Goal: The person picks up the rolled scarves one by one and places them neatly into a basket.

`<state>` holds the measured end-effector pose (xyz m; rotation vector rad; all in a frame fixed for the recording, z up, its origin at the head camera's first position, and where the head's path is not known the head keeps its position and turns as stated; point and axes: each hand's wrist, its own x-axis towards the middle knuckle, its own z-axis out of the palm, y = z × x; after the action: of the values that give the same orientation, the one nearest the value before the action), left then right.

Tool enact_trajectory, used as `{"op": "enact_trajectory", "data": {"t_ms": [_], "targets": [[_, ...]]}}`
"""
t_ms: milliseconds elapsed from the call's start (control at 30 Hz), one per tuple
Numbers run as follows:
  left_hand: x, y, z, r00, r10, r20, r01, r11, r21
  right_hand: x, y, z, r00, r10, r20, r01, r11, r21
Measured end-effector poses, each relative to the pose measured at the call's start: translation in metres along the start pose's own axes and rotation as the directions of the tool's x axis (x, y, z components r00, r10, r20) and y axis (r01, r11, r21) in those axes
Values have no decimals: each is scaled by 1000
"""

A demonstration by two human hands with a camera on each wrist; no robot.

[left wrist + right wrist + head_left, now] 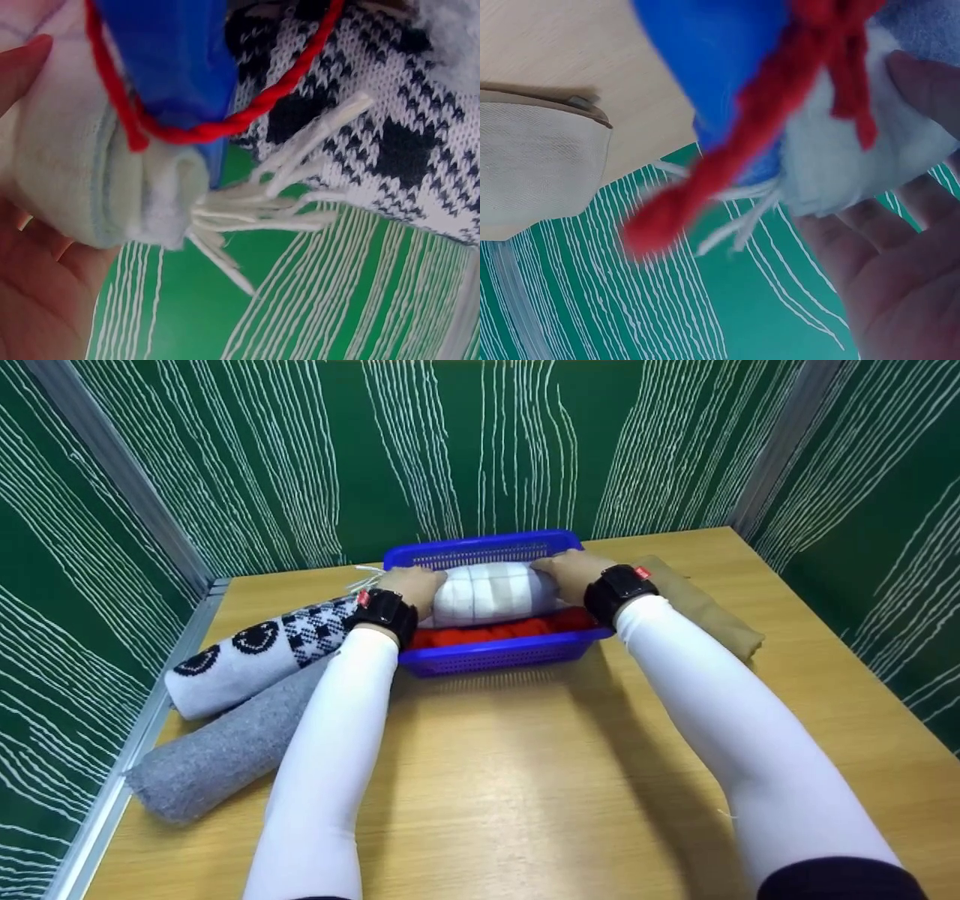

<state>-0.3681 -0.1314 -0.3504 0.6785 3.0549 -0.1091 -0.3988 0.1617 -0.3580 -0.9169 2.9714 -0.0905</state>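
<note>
A rolled white plaid scarf (491, 592) lies crosswise over the blue plastic basket (510, 648), with a red knitted piece (480, 635) beneath it. My left hand (412, 585) grips the roll's left end, thumb on one side and fingers on the other in the left wrist view. White fringe (262, 217) sticks out past that end. At the opposite end my right hand (574, 574) holds the roll between thumb and fingers. Red twisted strands (757, 112) hang over the basket's side in the right wrist view. The roll hides much of the basket's inside.
To the left lie a black-and-white knitted roll (247, 656) and a grey fuzzy roll (217, 757), partly behind my left arm. A khaki roll (705, 611) rests on the right of the wooden table (495, 780). Green walls (517, 450) with white lines enclose the back and sides.
</note>
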Motion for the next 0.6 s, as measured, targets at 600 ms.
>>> {"op": "enact_trajectory", "data": {"t_ms": [600], "targets": [[0, -10, -15, 998, 28, -56, -28, 1000, -9, -3, -6, -11, 998, 60, 17, -61, 997, 43]]}}
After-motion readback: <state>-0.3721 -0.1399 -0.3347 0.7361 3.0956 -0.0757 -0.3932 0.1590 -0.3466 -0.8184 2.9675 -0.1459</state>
